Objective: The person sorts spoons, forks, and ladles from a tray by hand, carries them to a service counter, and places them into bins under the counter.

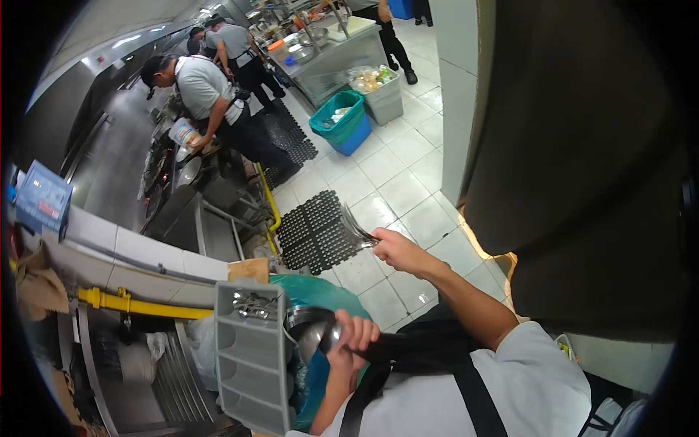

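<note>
Several metal utensils [354, 226], which look like forks, fan out from my right hand [397, 250], closed round their handles above the floor. My left hand [351, 336] is lower down, its fingers wrapped round shiny metal utensils [318, 339] that look like spoons, blurred by motion. Just left of that hand is a grey compartment tray [251, 369]. Metal cutlery [255, 304] lies in its top compartment, and the lower compartments show bare grey walls.
A green plastic bag [320, 291] lies behind the tray. Black mats [317, 231] cover parts of the tiled floor. A co-worker [211, 91] stands at the stove on the left. Beyond are a blue bin [353, 136] and a grey bin [386, 103]. A dark surface fills the right side.
</note>
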`<action>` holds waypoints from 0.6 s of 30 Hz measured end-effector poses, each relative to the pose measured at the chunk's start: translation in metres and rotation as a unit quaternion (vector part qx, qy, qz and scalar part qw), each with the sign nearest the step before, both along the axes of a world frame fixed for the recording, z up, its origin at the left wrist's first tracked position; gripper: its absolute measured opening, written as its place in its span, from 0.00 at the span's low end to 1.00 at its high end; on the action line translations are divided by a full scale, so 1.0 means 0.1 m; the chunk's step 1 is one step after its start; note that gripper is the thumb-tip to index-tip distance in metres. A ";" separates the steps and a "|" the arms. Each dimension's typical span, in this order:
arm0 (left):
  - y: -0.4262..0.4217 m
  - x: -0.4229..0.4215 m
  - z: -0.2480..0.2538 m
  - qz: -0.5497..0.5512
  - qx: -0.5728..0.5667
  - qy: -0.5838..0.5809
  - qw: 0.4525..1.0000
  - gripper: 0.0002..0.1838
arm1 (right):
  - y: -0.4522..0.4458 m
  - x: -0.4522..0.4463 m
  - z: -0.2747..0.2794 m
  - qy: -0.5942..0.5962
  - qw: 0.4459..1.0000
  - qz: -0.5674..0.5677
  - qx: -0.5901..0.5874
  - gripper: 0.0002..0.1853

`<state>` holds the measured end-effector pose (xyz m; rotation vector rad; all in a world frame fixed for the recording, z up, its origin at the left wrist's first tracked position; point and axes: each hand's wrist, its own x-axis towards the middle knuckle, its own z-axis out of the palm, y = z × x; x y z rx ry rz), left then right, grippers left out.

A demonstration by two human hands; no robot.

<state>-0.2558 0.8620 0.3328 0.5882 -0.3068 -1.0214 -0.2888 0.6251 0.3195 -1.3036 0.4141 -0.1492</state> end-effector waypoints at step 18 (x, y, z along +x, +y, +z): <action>-2.69 -0.20 -0.46 0.044 0.113 0.133 0.984 0.10 | -1.29 -0.83 -0.23 -0.004 0.955 -0.257 -0.146 0.09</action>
